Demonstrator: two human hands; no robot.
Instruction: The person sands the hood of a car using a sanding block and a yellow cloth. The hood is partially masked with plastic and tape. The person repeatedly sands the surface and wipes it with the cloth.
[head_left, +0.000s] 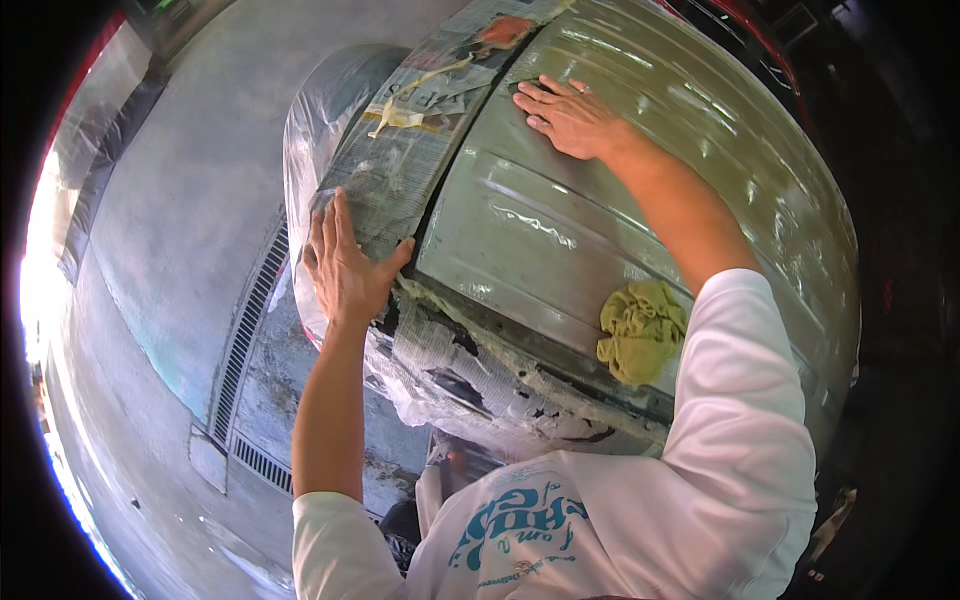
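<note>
Wears a white shirt (pixel 560 520) with large teal-blue lettering across the chest, tilted and creased by folds, plus a smaller line of the same colour nearer the lower edge of view. Shows printing on the masking newsprint (pixel 375 195) as well, too small and smeared to read.

Reaches forward with both arms, the right farther out. Lays the right hand (pixel 570 118) palm down on the glossy, ridged grey-brown panel (pixel 500 250), close to its left edge, with fingers fanned and pointing left. Bends the right elbow outward, below a short white sleeve. Hides the underside of that palm; cannot tell whether it covers anything.

Sets the left hand (pixel 347 275) on the lower part of the newsprint, fingers pointing away from the body, thumb stretched right toward the dark gap beside the panel. Has the grip spread on both sides, pinching nothing visible.

Includes a crumpled yellow-green cloth (pixel 643 332) on the panel's near part, beside the right sleeve. Shows clear plastic sheeting (pixel 305 130) left of the newsprint, with grey floor (pixel 180 200) beyond and a slotted drain grate (pixel 250 320) set into it.
</note>
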